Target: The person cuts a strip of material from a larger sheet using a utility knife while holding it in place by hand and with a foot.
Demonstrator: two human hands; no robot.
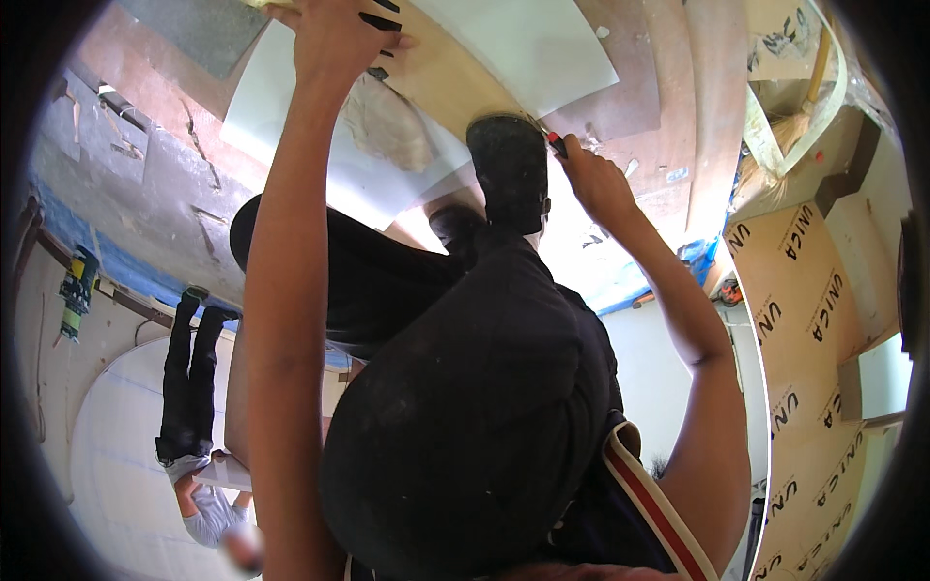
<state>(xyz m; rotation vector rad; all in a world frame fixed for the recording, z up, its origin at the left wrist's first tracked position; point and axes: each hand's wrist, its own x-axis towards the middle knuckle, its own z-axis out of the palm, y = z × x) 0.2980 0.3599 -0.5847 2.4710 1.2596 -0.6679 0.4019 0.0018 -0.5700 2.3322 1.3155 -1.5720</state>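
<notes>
Overhead, the person's right hand is gripping a red-handled tool in clenched fingers against a white sheet, while the left hand is pressing flat, fingers spread, on the sheet's edge.

rough grey wall | brown cardboard sheets | blue tarp | bright daylight

The left hand presses flat on a white sheet lying over a curved brown board, fingers spread at the top edge. The right hand grips a red-tipped tool whose point meets the board beside a dark shoe. Between both forearms sits a bent knee in dark trousers. Another person stands well off beyond the left arm.
</notes>
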